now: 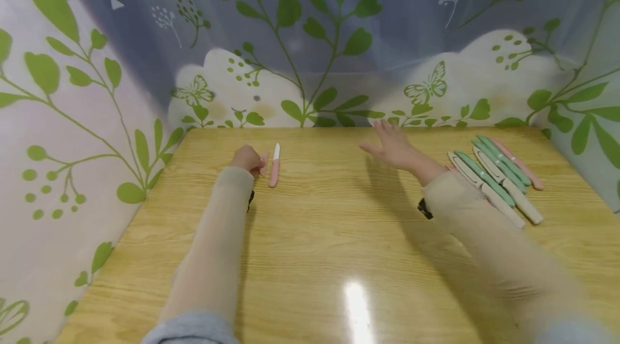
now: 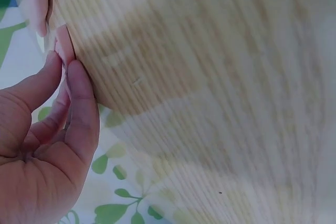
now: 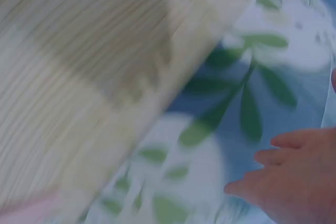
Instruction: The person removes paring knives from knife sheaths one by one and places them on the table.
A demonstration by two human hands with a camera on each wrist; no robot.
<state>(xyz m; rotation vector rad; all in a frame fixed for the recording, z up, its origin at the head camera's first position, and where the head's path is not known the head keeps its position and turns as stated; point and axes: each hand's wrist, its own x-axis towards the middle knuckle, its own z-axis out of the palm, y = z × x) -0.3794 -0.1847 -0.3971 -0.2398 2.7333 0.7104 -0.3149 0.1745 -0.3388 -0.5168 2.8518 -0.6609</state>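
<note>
At the left of the table in the head view, my left hand [image 1: 247, 159] pinches a small pink piece [image 1: 263, 163] at the tabletop. The left wrist view shows this pink piece [image 2: 64, 44] between the thumb and fingertips of my left hand [image 2: 52, 124]; its kind is not plain. Just right of it lies a small paring knife [image 1: 274, 167] with a pink handle and a white blade pointing away. My right hand [image 1: 393, 147] is raised above the far part of the table, fingers spread, holding nothing. In the right wrist view that hand [image 3: 294, 179] appears at the lower right.
Several folding or sheathed knives in beige, green and pink [image 1: 513, 163] lie side by side at the right of the wooden table [image 1: 310, 236]. A leaf-patterned cloth [image 1: 310, 37] stands behind the table's far edge and along both sides.
</note>
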